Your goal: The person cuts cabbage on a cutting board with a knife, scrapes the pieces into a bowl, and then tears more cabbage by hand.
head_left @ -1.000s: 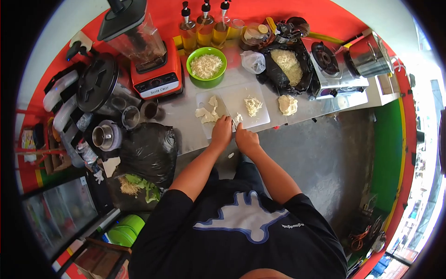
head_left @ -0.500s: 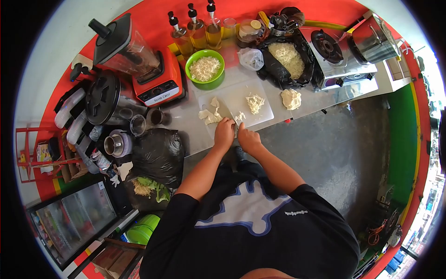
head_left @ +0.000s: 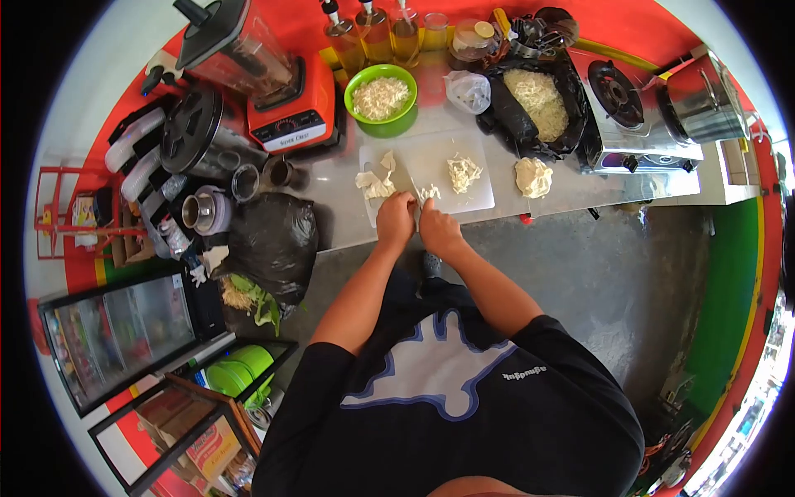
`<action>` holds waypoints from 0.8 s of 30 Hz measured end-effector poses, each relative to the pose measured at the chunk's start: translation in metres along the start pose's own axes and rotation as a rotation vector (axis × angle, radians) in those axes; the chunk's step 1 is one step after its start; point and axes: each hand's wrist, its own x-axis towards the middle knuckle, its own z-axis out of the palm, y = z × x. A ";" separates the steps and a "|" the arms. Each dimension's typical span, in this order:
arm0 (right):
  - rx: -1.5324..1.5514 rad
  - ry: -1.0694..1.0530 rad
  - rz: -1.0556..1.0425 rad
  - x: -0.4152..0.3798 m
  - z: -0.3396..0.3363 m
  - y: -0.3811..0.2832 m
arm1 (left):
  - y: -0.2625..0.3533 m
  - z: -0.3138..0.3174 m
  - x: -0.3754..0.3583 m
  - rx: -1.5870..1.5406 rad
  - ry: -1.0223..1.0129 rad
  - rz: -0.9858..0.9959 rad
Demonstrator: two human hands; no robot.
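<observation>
My right hand [head_left: 440,230] is closed round the handle of a knife [head_left: 416,187], whose thin blade points away from me over a white cutting board [head_left: 479,149]. My left hand [head_left: 396,219] is closed beside it at the board's near edge; whatever its fingers press on is hidden. Just right of the blade lie a few small cut shreds [head_left: 429,192] of a pale food. A larger heap of pale shreds [head_left: 464,173] sits farther right on the board. Flat uncut pale pieces [head_left: 378,178] rest at its left. A cream-coloured lump [head_left: 533,178] lies on the counter to the right.
Behind the board stands a green bowl [head_left: 387,124] of pale shreds. A red blender [head_left: 291,120] is to its left, with oil bottles [head_left: 374,37] at the back. An open black bag [head_left: 577,124] of shreds and a stove [head_left: 638,137] are right. A tied black bag [head_left: 273,244] bulges at left.
The head view has shifted, so the counter sits a little differently in the frame. Both hands stay close together at the board's near edge, the right still on the knife.
</observation>
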 end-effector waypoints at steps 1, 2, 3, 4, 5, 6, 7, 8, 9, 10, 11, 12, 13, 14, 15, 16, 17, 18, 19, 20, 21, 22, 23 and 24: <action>-0.013 0.019 -0.013 0.001 -0.003 0.001 | -0.004 0.002 -0.001 -0.018 0.017 -0.010; -0.027 0.044 -0.029 0.003 -0.007 0.000 | -0.005 0.005 -0.003 -0.019 0.030 -0.016; -0.033 0.047 -0.041 0.000 -0.011 -0.002 | -0.006 0.007 -0.002 -0.017 0.035 0.005; -0.072 0.017 -0.017 -0.005 -0.014 -0.004 | -0.008 0.008 0.000 -0.015 0.037 0.027; -0.109 -0.019 0.010 -0.011 -0.013 -0.005 | -0.012 0.010 -0.001 -0.012 0.042 0.024; -0.109 -0.021 0.006 -0.012 -0.007 -0.005 | -0.012 0.010 -0.002 0.012 0.056 0.040; -0.098 -0.007 0.027 -0.012 -0.001 -0.004 | -0.011 0.012 -0.003 0.032 0.070 0.058; -0.088 0.006 0.047 -0.012 0.004 -0.003 | -0.010 0.013 -0.006 0.030 0.073 0.054; -0.092 0.005 0.043 -0.011 0.001 -0.003 | -0.010 0.015 -0.008 0.013 0.095 0.069; -0.044 -0.001 0.023 -0.005 -0.003 -0.004 | -0.010 0.015 -0.009 -0.001 0.119 0.087; 0.008 -0.010 0.006 -0.001 -0.006 -0.005 | -0.011 0.015 -0.010 0.002 0.120 0.086; 0.012 -0.009 0.006 -0.001 -0.011 -0.006 | -0.011 0.015 -0.012 -0.004 0.123 0.123; 0.015 -0.008 -0.003 -0.002 -0.018 -0.005 | -0.012 0.014 -0.012 -0.010 0.125 0.165; 0.017 -0.006 -0.011 -0.004 -0.022 -0.004 | -0.013 0.014 -0.012 -0.007 0.120 0.170; 0.022 -0.002 -0.009 -0.004 -0.020 -0.001 | -0.014 0.013 -0.010 -0.009 0.106 0.181; 0.016 -0.003 0.001 -0.007 -0.016 0.000 | -0.016 0.013 -0.009 -0.013 0.092 0.190; 0.009 -0.002 0.010 -0.009 -0.013 0.002 | -0.016 0.013 -0.007 -0.014 0.093 0.195; 0.007 0.006 0.010 -0.013 -0.013 0.001 | -0.015 0.013 -0.004 0.025 0.080 0.160; -0.016 -0.024 0.013 -0.020 -0.010 0.000 | -0.015 0.013 -0.004 0.064 0.065 0.120; -0.039 -0.054 0.015 -0.023 -0.010 -0.001 | -0.015 0.013 -0.004 0.061 0.069 0.121; -0.045 -0.050 0.013 -0.020 -0.009 -0.001 | -0.013 0.014 -0.003 0.053 0.080 0.102; -0.017 -0.026 0.027 -0.016 -0.006 -0.001 | -0.013 0.014 -0.004 0.043 0.091 0.077; 0.011 -0.005 0.040 -0.014 -0.003 0.000 | -0.013 0.014 -0.006 0.039 0.098 0.070; 0.003 -0.008 0.035 -0.010 -0.003 0.000 | -0.013 0.014 -0.006 0.035 0.099 0.048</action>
